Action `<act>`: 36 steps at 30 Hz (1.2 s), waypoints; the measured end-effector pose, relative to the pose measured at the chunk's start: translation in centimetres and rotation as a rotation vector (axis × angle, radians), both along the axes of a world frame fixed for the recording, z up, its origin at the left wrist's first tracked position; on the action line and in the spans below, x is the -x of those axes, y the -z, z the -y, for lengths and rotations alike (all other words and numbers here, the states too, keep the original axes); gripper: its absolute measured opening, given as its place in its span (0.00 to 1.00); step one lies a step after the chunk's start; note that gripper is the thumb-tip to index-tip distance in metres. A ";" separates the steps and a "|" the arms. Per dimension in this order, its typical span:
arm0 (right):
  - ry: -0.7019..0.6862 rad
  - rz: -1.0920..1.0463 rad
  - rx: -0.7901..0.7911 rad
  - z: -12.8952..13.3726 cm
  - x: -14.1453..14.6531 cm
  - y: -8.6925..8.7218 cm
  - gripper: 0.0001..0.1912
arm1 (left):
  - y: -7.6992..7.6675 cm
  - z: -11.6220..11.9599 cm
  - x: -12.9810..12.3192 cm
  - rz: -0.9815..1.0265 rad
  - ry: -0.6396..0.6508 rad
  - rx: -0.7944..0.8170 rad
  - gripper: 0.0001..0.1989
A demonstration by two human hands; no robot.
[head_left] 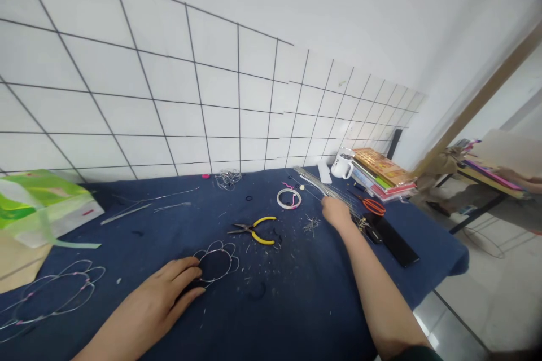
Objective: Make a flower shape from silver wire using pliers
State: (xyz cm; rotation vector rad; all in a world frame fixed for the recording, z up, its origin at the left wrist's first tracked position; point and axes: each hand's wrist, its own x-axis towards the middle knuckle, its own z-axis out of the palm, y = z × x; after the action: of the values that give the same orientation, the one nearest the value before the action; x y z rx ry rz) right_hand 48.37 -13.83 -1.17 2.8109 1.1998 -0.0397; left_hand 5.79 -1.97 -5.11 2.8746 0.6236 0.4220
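Between the thumb and fingers of my left hand (169, 290) is the near-left edge of a flower-shaped wire ring (231, 262), resting on the blue cloth. My right hand (336, 213) reaches to a bundle of thin straight wires (315, 183) at the back right; its fingertips are closed at the near part of the bundle, and what they grip is too small to make out. Yellow-handled pliers (256, 229) lie with handles apart between my hands. Beyond them is a white wire coil (289, 199) with a pink strand, and a small pile of wire bits (312, 224).
A larger wire flower (55, 296) and a green package (46, 203) lie left. Tangled wire (228, 179) sits at the back. A white mug (342, 163), books (383, 172), orange-handled scissors (373, 206) and a black phone (393, 240) are right. A person sits at another table.
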 end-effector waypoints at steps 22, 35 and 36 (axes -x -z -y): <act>-0.073 -0.003 -0.457 0.7 -4.8 0.4 0.11 | 0.6 -0.6 -0.1 -0.032 -0.099 -0.054 0.20; -0.116 -0.389 -1.421 0.2 -2.1 -1.9 0.21 | 0.2 -0.5 -0.2 -0.001 -0.107 -0.084 0.20; -0.118 -0.410 -1.420 -0.1 -1.7 -1.5 0.21 | 0.2 -0.5 -0.2 0.004 -0.108 -0.081 0.20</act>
State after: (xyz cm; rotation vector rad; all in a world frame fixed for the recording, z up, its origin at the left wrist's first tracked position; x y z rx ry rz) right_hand 50.05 -13.76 0.35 3.9894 2.0763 0.4385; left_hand 5.95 -1.42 -5.35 2.9244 0.7810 0.4791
